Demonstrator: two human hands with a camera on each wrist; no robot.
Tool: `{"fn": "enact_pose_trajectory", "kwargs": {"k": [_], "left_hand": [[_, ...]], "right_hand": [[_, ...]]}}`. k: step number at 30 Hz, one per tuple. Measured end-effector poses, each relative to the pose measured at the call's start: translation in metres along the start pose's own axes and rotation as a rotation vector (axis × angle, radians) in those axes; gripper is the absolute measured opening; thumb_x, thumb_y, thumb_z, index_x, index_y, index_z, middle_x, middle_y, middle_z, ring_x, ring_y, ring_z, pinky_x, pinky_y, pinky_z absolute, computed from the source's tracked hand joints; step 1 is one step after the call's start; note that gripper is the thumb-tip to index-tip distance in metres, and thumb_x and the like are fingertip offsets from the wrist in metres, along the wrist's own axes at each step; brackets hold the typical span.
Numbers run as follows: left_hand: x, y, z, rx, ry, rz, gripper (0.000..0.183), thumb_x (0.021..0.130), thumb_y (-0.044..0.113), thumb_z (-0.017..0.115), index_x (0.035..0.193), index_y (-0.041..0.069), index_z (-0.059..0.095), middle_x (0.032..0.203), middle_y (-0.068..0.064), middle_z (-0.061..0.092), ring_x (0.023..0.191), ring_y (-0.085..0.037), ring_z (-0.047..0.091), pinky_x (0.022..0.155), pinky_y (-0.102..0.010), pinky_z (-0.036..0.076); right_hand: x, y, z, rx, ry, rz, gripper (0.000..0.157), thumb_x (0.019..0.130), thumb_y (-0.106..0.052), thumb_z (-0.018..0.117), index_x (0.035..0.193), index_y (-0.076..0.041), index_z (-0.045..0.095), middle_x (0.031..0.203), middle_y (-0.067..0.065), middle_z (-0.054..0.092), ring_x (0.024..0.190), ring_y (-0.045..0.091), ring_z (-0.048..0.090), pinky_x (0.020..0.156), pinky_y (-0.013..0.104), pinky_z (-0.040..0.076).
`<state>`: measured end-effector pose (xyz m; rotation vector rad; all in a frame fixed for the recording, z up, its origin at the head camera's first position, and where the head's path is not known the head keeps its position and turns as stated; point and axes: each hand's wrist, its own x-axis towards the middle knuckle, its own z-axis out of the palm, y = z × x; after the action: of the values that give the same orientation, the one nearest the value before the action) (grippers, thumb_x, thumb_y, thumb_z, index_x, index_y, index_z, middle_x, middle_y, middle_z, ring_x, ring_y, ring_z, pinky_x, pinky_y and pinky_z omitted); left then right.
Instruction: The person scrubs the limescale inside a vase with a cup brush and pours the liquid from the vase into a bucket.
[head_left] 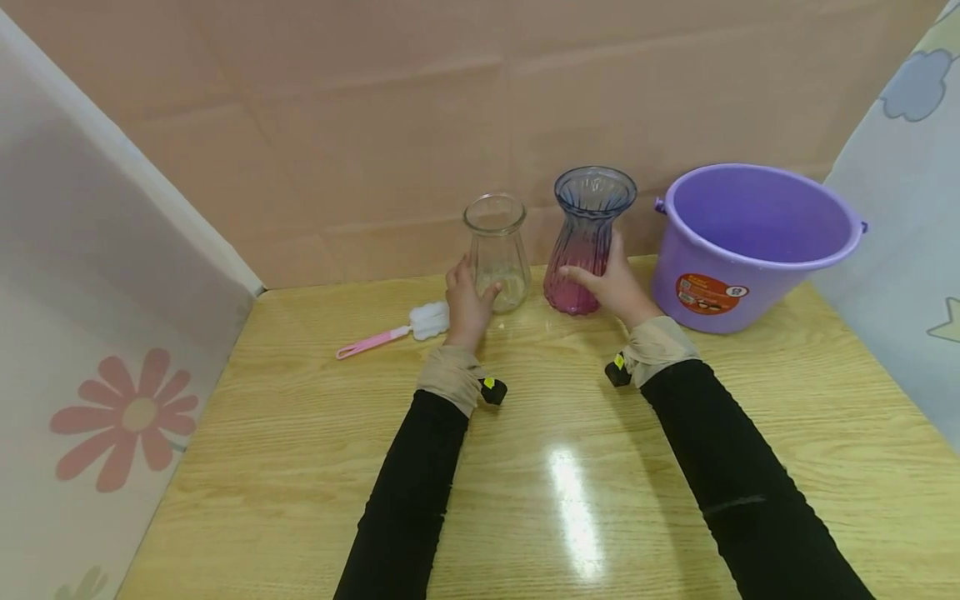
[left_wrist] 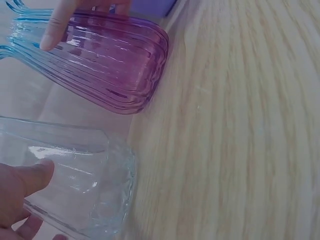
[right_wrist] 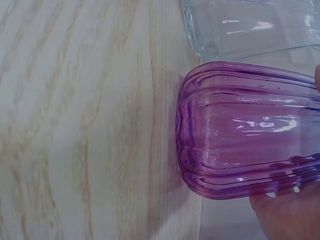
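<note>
Near the back of the table, a clear glass vase (head_left: 504, 242) stands upright. My left hand (head_left: 468, 308) grips its lower left side, thumb across the front and fingers round the far side. To its right is a ribbed glass vase (head_left: 573, 258), blue at the flared rim and pink-purple at the base, also upright. My right hand (head_left: 618, 287) holds this one from the right, with the thumb (left_wrist: 56, 25) lying over its side in the left wrist view. In the right wrist view the pink base (right_wrist: 240, 130) sits close beside the clear vase (right_wrist: 250, 27).
A purple bucket (head_left: 675, 292) with a red label stands at the back right, close to my right hand. Left of the clear vase lies a cleaning brush (head_left: 375, 342) with a pink handle and white sponge head. Behind the wooden table (head_left: 300, 467) hangs a peach cloth (head_left: 360, 150).
</note>
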<state>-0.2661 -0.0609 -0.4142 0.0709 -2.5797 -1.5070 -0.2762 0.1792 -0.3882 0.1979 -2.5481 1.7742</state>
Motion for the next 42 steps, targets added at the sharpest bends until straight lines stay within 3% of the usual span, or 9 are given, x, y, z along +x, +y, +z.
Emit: {"fn": "enact_pose_trajectory", "kwargs": {"k": [7,22,29,36,42], "left_hand": [[-0.003,0.001,-0.002,-0.075,-0.044,-0.003,0.075,0.1,0.016,0.065,0.157,0.002,0.018,0.161,-0.022,0.028,0.147,-0.036,0.031,0.119,-0.044,0.03],[-0.013,-0.01,-0.02,-0.001,-0.158,0.04,0.077,0.099,0.022,0.068,0.156,0.0,0.021,0.159,-0.021,0.031,0.145,-0.036,0.035,0.117,-0.046,0.033],[-0.028,-0.012,-0.033,-0.037,-0.276,0.046,0.077,0.098,0.017,0.07,0.157,0.003,0.022,0.16,-0.018,0.032,0.145,-0.034,0.034,0.115,-0.048,0.037],[-0.047,-0.016,-0.044,-0.095,-0.425,0.087,0.075,0.098,0.016,0.069,0.157,0.007,0.023,0.164,-0.011,0.026,0.15,-0.03,0.028,0.116,-0.043,0.036],[-0.06,-0.019,-0.052,-0.117,-0.498,0.094,0.076,0.097,0.016,0.071,0.157,0.008,0.025,0.163,-0.011,0.028,0.149,-0.031,0.029,0.114,-0.044,0.039]], "right_hand": [[0.0,0.0,0.001,0.001,-0.001,-0.006,0.107,0.091,-0.026,0.077,0.16,-0.015,-0.003,0.162,0.021,0.019,0.149,0.036,0.023,0.123,0.048,0.017],[0.008,0.002,0.0,-0.022,-0.035,0.026,0.11,0.092,-0.03,0.076,0.161,-0.017,-0.009,0.164,0.022,0.015,0.151,0.037,0.017,0.123,0.05,0.012],[0.017,0.006,-0.001,-0.003,-0.007,0.011,0.109,0.091,-0.029,0.077,0.161,-0.017,-0.006,0.163,0.022,0.018,0.149,0.036,0.021,0.123,0.048,0.014],[0.024,0.011,-0.004,-0.023,0.026,0.027,0.111,0.09,-0.034,0.078,0.162,-0.016,-0.005,0.163,0.02,0.02,0.148,0.036,0.025,0.123,0.046,0.017],[0.025,0.013,-0.003,-0.031,0.037,-0.01,0.111,0.09,-0.031,0.079,0.162,-0.016,-0.004,0.162,0.021,0.02,0.148,0.036,0.026,0.123,0.047,0.018]]}}
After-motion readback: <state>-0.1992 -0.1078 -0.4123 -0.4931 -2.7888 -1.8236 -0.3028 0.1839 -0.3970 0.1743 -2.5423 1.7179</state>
